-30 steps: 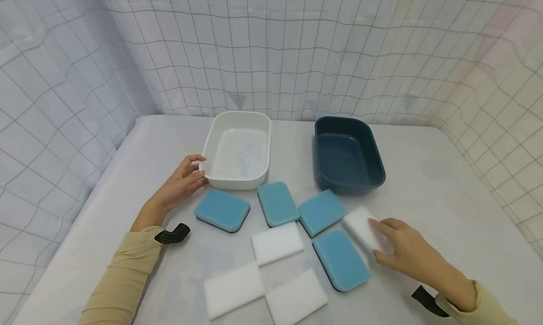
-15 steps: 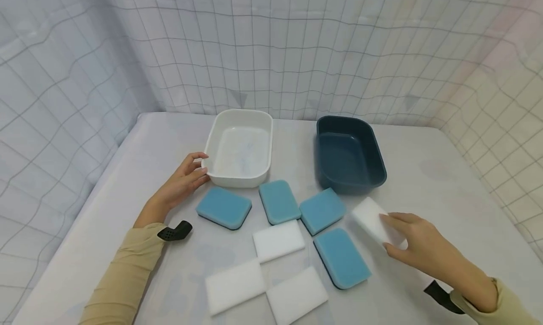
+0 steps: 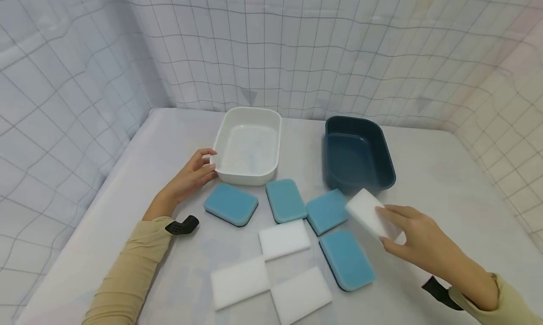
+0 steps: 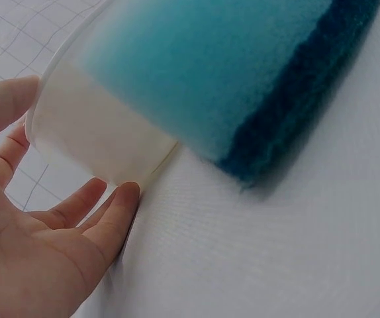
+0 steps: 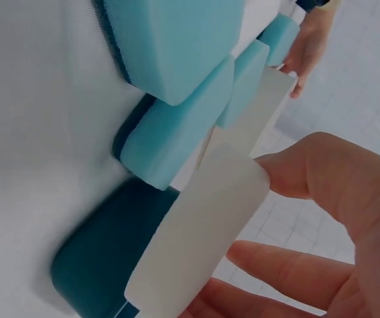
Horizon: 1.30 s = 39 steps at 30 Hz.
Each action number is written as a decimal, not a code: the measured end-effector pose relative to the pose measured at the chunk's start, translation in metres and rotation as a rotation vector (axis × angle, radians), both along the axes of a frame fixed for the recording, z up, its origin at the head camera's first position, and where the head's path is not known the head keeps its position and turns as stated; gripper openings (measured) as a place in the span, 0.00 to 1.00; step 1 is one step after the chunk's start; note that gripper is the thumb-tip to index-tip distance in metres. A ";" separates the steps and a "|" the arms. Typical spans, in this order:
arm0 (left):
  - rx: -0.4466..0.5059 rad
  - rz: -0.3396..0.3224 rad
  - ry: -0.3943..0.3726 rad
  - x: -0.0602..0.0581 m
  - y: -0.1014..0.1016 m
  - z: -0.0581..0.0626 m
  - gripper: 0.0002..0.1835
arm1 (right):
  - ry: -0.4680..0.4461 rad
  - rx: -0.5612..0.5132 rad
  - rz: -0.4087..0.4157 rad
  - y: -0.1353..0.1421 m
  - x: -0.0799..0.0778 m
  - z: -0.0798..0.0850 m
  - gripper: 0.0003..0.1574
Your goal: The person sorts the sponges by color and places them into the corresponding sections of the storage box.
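My right hand [image 3: 424, 235] pinches a white foam sponge [image 3: 368, 214] between thumb and fingers, close below the near right corner of the navy bin [image 3: 388, 162]. In the right wrist view this sponge [image 5: 196, 228] is tilted and overlaps the dark bin. My left hand [image 3: 193, 176] rests its fingertips, loosely extended, on the left near corner of the white bin [image 3: 250, 179]. The left wrist view has these fingertips [image 4: 127, 195] against the bin's outer wall. Near that hand lies a blue sponge with a dark scouring side [image 3: 231, 204].
Three more blue sponges lie in the middle: one below the white bin [image 3: 286, 201], one below the navy bin [image 3: 327, 212], one nearer [image 3: 348, 260]. White sponges lie in front: one upper [image 3: 284, 240], one left [image 3: 240, 282], one right [image 3: 301, 295]. Gridded white cloth [image 3: 271, 51] encloses the table.
My right hand has lifted the white sponge from beside the nearer blue sponge and brought it up towards the navy bin. The head view has shifted slightly; my left hand stays at the white bin.
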<state>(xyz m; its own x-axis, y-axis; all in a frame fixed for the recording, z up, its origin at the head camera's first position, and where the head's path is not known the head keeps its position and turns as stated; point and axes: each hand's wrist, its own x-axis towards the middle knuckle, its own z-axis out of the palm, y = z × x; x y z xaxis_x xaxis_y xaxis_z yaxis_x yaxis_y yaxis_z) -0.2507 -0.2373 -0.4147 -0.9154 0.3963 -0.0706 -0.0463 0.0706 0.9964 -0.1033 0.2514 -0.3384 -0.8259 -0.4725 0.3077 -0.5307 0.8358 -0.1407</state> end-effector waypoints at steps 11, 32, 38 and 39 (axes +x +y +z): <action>0.011 0.003 0.001 0.001 0.002 0.002 0.17 | 0.024 -0.015 0.053 -0.010 -0.018 0.012 0.36; 0.035 0.015 -0.012 -0.001 0.002 0.001 0.16 | -0.004 -0.005 0.129 -0.052 -0.053 0.019 0.31; 0.042 0.008 -0.006 -0.001 0.003 0.001 0.16 | -0.010 -0.021 0.153 -0.063 -0.065 0.019 0.31; 0.045 0.007 -0.005 -0.002 0.003 0.001 0.17 | -0.013 -0.020 0.154 -0.064 -0.067 0.019 0.31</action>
<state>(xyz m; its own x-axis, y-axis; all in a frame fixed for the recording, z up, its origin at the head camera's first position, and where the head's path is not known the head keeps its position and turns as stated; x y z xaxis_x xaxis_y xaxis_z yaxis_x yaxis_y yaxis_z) -0.2523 -0.2343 -0.4141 -0.9177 0.3930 -0.0577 -0.0520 0.0253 0.9983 -0.1701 0.1870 -0.3189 -0.7480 -0.5878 0.3082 -0.6505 0.7415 -0.1644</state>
